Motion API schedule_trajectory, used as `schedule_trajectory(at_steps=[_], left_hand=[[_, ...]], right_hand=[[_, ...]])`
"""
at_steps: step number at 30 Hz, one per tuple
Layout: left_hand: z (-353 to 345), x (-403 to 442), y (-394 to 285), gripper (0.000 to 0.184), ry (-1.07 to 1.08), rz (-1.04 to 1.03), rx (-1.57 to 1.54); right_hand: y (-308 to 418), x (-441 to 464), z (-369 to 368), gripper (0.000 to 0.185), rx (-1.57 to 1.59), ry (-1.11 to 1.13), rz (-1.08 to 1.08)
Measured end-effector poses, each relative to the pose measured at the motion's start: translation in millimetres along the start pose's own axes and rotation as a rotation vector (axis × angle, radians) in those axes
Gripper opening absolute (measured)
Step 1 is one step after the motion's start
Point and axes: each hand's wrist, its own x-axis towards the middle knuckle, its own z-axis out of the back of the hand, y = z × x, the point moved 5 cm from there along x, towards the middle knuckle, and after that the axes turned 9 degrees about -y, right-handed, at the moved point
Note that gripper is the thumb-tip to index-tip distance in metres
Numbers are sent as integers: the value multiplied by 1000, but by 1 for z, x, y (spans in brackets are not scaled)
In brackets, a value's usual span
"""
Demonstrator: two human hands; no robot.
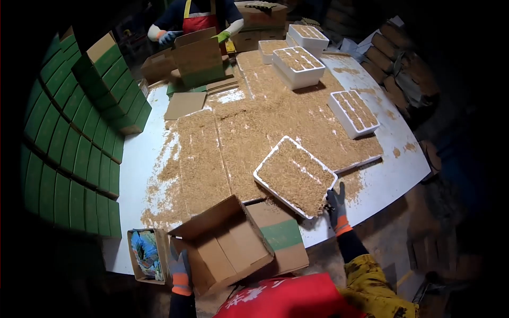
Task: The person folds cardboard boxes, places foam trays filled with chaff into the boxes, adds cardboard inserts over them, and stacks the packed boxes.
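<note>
My left hand [181, 267], in a grey glove with an orange cuff, grips the left wall of an open cardboard box [225, 254]. The box stands at the near table edge, its inside showing and nothing lying in it. My right hand [337, 205], gloved the same way, holds the near right corner of a white foam box [283, 200]. That foam box is filled to the rim with tan, sawdust-like shavings [291, 169], and a pale strip shows through them. Some of the right fingers are hidden by the foam box.
Shavings cover much of the white table [392, 106]. Several filled foam boxes [354, 114] stand at the back right. Green cartons [69, 138] are stacked at left. A small carton with blue wrapping [146, 254] sits beside my left hand. Across the table, a co-worker [199, 18] handles a carton [199, 58].
</note>
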Motion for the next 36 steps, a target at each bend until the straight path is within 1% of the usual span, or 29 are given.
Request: schedule_trajectory(at_steps=[1, 2, 3, 4, 5, 8, 9, 10, 11, 12, 13, 14, 16, 18, 19, 20, 22, 23, 25, 27, 28, 30, 31, 32, 33, 34, 36], left_hand=[[-8, 0, 5, 62, -23, -70, 39], [-11, -4, -2, 62, -47, -143, 78], [-16, -5, -5, 62, -24, -85, 202], [-17, -4, -2, 62, -15, -68, 80], [-20, 0, 2, 62, -8, -52, -45], [-16, 1, 0, 62, -36, -128, -121], [-16, 3, 3, 61, -69, -208, -83], [-14, 1, 0, 61, -107, -282, -43], [-16, 1, 1, 63, -96, -262, -54], [-20, -5, -8, 62, -84, -250, -229], [-21, -9, -22, 62, -42, -242, -174], [-23, -12, -31, 62, -46, -233, -131], [-27, -10, -28, 62, 4, -296, -172], [-17, -19, -49, 64, 15, -108, -334], [-17, -19, -48, 65, 46, -107, -406], [-17, -16, -45, 65, 71, -108, -478], [-19, -7, -32, 67, 112, -110, -624], [-26, 0, -14, 71, 121, -210, -473], [-41, 1, 7, 67, 109, -279, -547], [-48, 3, 21, 63, 89, -195, -686], [-41, -3, 9, 59, 120, -45, -693], [-27, -17, -18, 54, 163, 264, -713], [-16, -16, -24, 54, 149, 227, -625], [-19, -10, -22, 53, 58, 107, -637], [-21, -5, -19, 52, -34, -12, -640], [-25, -2, -19, 52, -72, -64, -579], [-33, -2, -17, 50, -153, -155, -445]], right_hand=[[2, -18, -18, 79, 22, 1, -53], [-6, -16, -33, 81, 165, 68, -14], [-11, -15, -35, 81, 111, 65, -30], [-3, -19, -44, 82, 53, 61, -48], [8, -20, -50, 73, -6, 72, 143], [35, -28, -64, 61, 317, 178, -24], [34, -21, -55, 55, 246, 125, 40], [51, -27, -57, 51, 224, 184, 24], [70, -37, -56, 51, 157, 247, 56], [70, -33, -45, 44, 135, 300, -7], [87, -44, -54, 41, 253, 343, -199], [110, -68, -57, 45, -128, 496, 263], [140, -108, -91, 50, 78, 466, -131], [157, -137, -115, 55, -63, 499, -42], [166, -156, -128, 56, -144, 553, -15], [175, -172, -141, 60, -281, 600, 120], [179, -198, -167, 66, -433, 758, 218], [177, -211, -178, 66, -431, 768, 170], [174, -235, -199, 67, -475, 744, 118], [155, -240, -209, 67, -526, 727, 79], [140, -238, -212, 66, -508, 691, 50], [115, -239, -220, 66, -534, 763, -4], [100, -227, -219, 67, -599, 739, -24], [91, -218, -222, 66, -655, 769, 40], [91, -217, -224, 60, -802, 800, 70], [89, -215, -226, 55, -946, 829, 98], [48, -159, -199, 45, -1468, 936, 319]])
